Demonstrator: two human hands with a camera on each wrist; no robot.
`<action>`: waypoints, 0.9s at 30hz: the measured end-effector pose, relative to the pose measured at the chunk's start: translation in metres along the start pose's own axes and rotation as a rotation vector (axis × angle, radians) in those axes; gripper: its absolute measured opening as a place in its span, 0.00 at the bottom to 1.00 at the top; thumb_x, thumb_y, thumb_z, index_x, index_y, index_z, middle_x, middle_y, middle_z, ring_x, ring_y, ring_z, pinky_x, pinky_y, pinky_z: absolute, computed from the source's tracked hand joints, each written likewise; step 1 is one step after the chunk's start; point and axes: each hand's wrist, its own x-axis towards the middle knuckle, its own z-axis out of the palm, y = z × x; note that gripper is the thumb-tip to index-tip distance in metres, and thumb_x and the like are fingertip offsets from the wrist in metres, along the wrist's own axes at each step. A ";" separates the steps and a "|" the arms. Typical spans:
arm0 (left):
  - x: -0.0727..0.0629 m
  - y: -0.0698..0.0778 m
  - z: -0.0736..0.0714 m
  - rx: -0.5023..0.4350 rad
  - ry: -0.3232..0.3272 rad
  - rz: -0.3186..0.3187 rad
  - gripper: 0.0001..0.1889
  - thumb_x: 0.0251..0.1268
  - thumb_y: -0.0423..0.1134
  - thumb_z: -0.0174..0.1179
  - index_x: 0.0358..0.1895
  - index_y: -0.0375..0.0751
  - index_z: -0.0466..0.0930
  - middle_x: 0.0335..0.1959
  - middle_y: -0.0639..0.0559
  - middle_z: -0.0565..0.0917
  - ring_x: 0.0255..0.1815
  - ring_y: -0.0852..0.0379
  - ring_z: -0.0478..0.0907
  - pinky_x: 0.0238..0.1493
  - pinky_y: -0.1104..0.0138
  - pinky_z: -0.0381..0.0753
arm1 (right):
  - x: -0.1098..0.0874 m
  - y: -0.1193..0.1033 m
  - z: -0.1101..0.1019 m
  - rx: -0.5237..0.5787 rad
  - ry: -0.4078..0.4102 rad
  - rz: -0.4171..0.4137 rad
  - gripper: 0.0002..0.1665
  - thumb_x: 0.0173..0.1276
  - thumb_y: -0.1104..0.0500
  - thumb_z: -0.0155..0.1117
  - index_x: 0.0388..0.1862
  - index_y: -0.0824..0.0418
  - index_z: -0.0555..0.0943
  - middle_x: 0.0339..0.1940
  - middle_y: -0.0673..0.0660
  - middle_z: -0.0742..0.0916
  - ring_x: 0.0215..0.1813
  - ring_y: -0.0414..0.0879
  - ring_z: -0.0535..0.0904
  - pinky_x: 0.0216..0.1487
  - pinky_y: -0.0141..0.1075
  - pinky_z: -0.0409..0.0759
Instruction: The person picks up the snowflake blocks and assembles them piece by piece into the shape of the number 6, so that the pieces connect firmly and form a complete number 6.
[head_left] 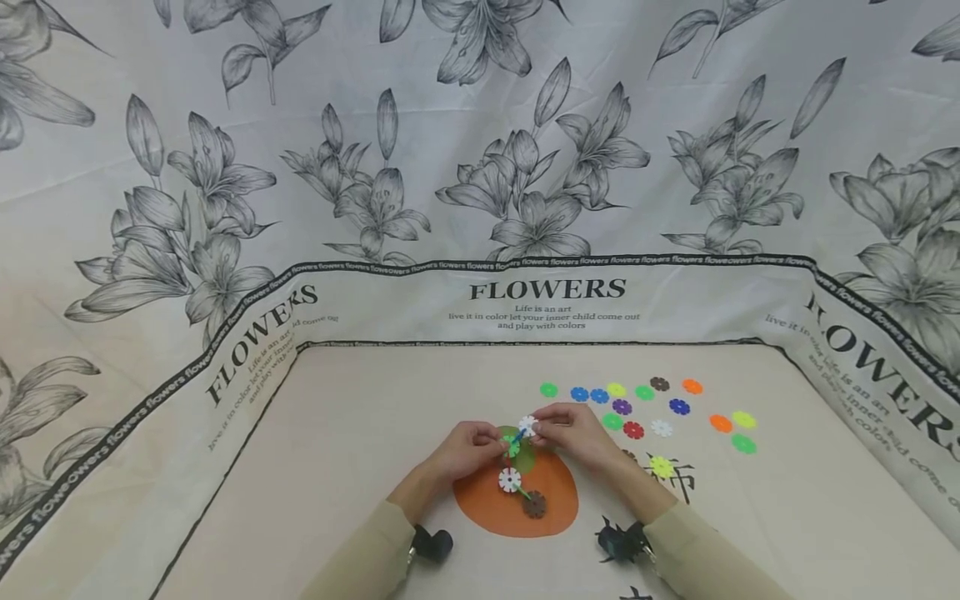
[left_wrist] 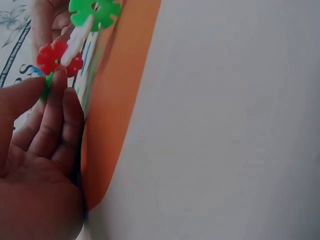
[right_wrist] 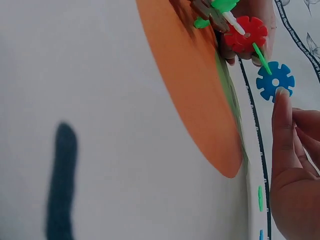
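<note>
My left hand pinches a green notched snowflake disc between thumb and fingers. This disc belongs to a chain of interlocking plastic discs, with a white one and a brown one hanging lower. A red disc also sits in the chain. Next to the green disc is a blue disc, which a right fingertip overlaps in the right wrist view. With its fingertips my right hand pinches a white disc beside the blue one; fingers hide how these two meet.
Several loose discs lie right of the hands, among them a red one, a purple one and an orange one. A yellow disc lies near the right forearm. Beneath the chain, an orange fruit print marks the cloth.
</note>
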 end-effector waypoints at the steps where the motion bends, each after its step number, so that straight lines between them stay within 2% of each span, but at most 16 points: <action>1: 0.000 -0.001 -0.001 0.013 -0.006 0.004 0.10 0.72 0.42 0.65 0.43 0.37 0.85 0.33 0.50 0.89 0.38 0.59 0.82 0.44 0.68 0.78 | 0.000 0.000 0.000 -0.006 -0.006 0.001 0.19 0.75 0.67 0.61 0.59 0.80 0.76 0.46 0.71 0.88 0.41 0.45 0.88 0.50 0.39 0.85; 8: 0.000 -0.001 -0.004 0.069 -0.007 0.024 0.12 0.77 0.43 0.58 0.45 0.41 0.90 0.39 0.53 0.87 0.45 0.57 0.77 0.52 0.61 0.76 | -0.001 0.000 0.002 -0.037 -0.065 -0.006 0.20 0.76 0.68 0.59 0.62 0.79 0.75 0.47 0.71 0.87 0.43 0.49 0.87 0.50 0.37 0.85; 14: 0.003 -0.002 -0.005 0.071 0.008 0.061 0.12 0.76 0.46 0.61 0.48 0.44 0.88 0.45 0.54 0.88 0.50 0.58 0.80 0.61 0.55 0.77 | 0.001 -0.001 0.006 -0.039 -0.120 -0.012 0.20 0.77 0.67 0.58 0.63 0.77 0.75 0.49 0.69 0.87 0.46 0.51 0.86 0.51 0.38 0.85; 19: 0.003 0.000 -0.004 0.020 0.020 0.031 0.12 0.75 0.47 0.62 0.49 0.43 0.87 0.45 0.52 0.88 0.48 0.57 0.82 0.57 0.57 0.80 | 0.002 -0.004 0.014 -0.051 -0.149 -0.016 0.19 0.77 0.68 0.57 0.62 0.77 0.76 0.48 0.69 0.87 0.45 0.49 0.86 0.50 0.37 0.85; 23: 0.004 -0.001 -0.002 0.036 0.038 0.017 0.12 0.74 0.46 0.63 0.47 0.42 0.87 0.41 0.52 0.88 0.44 0.57 0.81 0.53 0.61 0.81 | 0.003 -0.007 0.018 -0.077 -0.182 -0.020 0.18 0.77 0.68 0.57 0.61 0.76 0.78 0.48 0.69 0.87 0.44 0.49 0.85 0.51 0.38 0.85; 27: 0.007 -0.003 0.000 0.039 0.053 0.012 0.11 0.73 0.45 0.64 0.46 0.41 0.86 0.39 0.52 0.88 0.42 0.57 0.81 0.50 0.62 0.81 | 0.008 -0.008 0.013 -0.166 -0.171 -0.025 0.18 0.78 0.65 0.57 0.61 0.75 0.77 0.45 0.67 0.88 0.42 0.54 0.87 0.49 0.41 0.86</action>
